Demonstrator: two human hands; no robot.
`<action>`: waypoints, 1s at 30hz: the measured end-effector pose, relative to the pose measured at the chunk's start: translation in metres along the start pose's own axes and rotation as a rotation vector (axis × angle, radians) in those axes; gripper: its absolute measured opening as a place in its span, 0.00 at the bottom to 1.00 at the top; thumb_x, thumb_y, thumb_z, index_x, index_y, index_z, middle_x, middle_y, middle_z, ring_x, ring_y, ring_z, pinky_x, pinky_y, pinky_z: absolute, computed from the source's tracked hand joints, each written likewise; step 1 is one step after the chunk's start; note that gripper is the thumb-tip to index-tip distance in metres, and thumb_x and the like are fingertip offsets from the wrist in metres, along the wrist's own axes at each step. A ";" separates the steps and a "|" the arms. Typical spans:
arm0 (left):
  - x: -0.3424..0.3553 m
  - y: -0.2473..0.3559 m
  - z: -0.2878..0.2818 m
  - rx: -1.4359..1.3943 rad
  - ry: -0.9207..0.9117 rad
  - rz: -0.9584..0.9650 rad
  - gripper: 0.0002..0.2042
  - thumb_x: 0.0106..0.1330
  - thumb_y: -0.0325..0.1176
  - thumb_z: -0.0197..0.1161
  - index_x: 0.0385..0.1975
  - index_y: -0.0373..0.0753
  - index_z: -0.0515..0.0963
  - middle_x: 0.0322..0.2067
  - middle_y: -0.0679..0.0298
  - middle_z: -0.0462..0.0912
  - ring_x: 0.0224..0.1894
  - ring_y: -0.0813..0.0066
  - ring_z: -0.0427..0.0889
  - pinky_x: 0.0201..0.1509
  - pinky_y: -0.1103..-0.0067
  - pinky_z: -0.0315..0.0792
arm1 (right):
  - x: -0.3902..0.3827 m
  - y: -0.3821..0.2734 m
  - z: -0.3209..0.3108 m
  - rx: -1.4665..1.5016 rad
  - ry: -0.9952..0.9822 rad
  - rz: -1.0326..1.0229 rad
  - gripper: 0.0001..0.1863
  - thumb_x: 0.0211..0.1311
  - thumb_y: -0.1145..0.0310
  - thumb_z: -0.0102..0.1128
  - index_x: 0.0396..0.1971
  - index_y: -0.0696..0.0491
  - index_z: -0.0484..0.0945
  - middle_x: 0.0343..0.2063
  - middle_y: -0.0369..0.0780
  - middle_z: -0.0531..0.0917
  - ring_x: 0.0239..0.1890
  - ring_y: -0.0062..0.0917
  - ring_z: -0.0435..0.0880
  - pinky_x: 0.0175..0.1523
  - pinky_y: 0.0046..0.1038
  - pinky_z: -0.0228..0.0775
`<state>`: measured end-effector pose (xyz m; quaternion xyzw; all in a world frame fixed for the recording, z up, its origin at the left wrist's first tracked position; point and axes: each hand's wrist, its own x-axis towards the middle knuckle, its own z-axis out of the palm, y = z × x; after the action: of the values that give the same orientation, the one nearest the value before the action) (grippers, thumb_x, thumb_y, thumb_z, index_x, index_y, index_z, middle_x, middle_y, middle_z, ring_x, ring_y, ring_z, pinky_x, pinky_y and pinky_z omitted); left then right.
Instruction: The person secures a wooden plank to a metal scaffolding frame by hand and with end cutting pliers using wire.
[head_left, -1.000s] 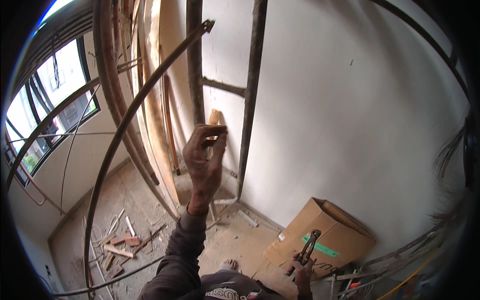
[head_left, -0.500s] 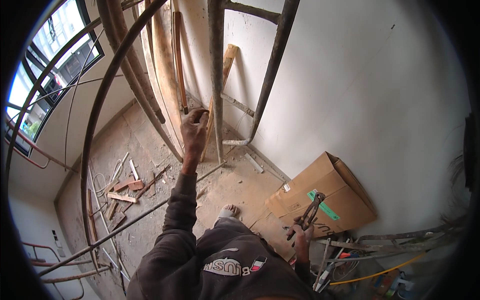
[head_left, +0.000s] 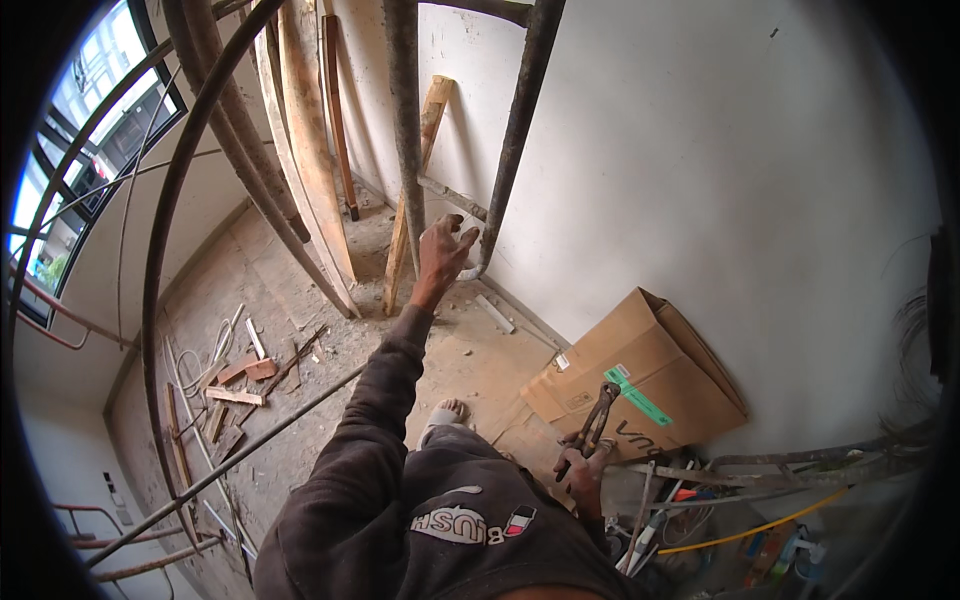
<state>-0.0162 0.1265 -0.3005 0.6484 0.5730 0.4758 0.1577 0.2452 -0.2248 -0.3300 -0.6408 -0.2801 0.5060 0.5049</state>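
My left hand (head_left: pixel 445 256) reaches forward beside the lower end of a grey metal scaffold frame (head_left: pixel 408 130). Its thumb and fingers are bent but apart, with nothing visible between them; whether it touches the frame's rung I cannot tell. Low on the right, my right hand (head_left: pixel 584 470) is closed around the handles of dark metal pincers (head_left: pixel 602 412). The head of the pincers points up, in front of a cardboard box (head_left: pixel 655 350) that leans by the white wall.
Wood offcuts (head_left: pixel 240 396) and a coiled cable lie on the dusty floor to the left. Tall boards (head_left: pixel 315 150) and a narrow plank (head_left: pixel 398 245) stand ahead. A long metal bar (head_left: pixel 270 445) crosses at left. Tools and a yellow cable (head_left: pixel 760 535) lie at lower right.
My left hand has moved right and slightly down, from beside the plank to the frame's lower end, and its fingers have spread. My right hand still holds the pincers. The view has shifted slightly.
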 end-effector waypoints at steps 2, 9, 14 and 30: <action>0.003 -0.004 0.004 -0.112 -0.095 -0.113 0.16 0.65 0.38 0.64 0.42 0.29 0.82 0.35 0.49 0.86 0.35 0.61 0.85 0.43 0.72 0.76 | -0.001 0.002 -0.001 0.019 0.000 -0.004 0.12 0.53 0.79 0.53 0.40 0.63 0.72 0.19 0.37 0.74 0.19 0.20 0.75 0.27 0.23 0.69; -0.001 0.012 -0.016 -0.522 -0.031 -0.216 0.11 0.72 0.34 0.58 0.37 0.32 0.83 0.22 0.69 0.77 0.24 0.84 0.74 0.28 0.82 0.67 | 0.004 0.014 -0.007 0.041 -0.018 0.061 0.13 0.54 0.78 0.54 0.40 0.63 0.73 0.18 0.36 0.74 0.17 0.21 0.74 0.26 0.23 0.68; -0.002 0.043 -0.059 -0.611 0.058 -0.082 0.10 0.74 0.33 0.57 0.41 0.35 0.83 0.22 0.74 0.70 0.24 0.87 0.65 0.26 0.84 0.60 | 0.015 0.019 -0.007 -0.048 -0.052 0.023 0.13 0.54 0.77 0.54 0.41 0.61 0.74 0.20 0.36 0.75 0.18 0.20 0.75 0.27 0.23 0.68; -0.035 0.143 -0.247 -0.216 0.286 0.167 0.07 0.69 0.26 0.61 0.41 0.37 0.85 0.34 0.65 0.88 0.21 0.90 0.69 0.23 0.87 0.61 | 0.071 -0.108 0.036 -0.076 -0.224 -0.224 0.10 0.58 0.76 0.52 0.40 0.60 0.74 0.21 0.34 0.74 0.21 0.16 0.73 0.28 0.19 0.70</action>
<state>-0.1246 -0.0305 -0.0859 0.5989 0.4793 0.6332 0.1034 0.2519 -0.1137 -0.2551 -0.5636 -0.4232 0.5041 0.4992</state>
